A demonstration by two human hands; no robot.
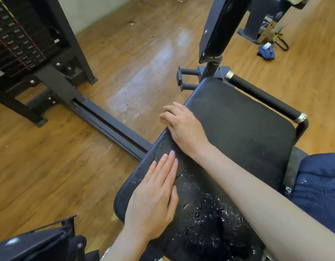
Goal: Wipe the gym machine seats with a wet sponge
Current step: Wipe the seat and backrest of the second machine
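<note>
A black padded gym machine seat (238, 129) fills the middle and right of the head view. Its near part is wet, speckled with droplets and foam (206, 210). My left hand (155, 196) lies flat on the seat's left side, fingers straight and together. My right hand (183, 127) rests farther up on the seat's left edge, and its fingers reach over that edge. No sponge shows in the frame; anything under my right palm is hidden.
A weight stack (18, 38) stands at the far left, and its floor rail (110, 125) runs under the seat. A padded handle bar (262, 95) borders the seat's right side. A backrest post (219, 29) rises behind. Blue items (266, 51) lie on the wooden floor.
</note>
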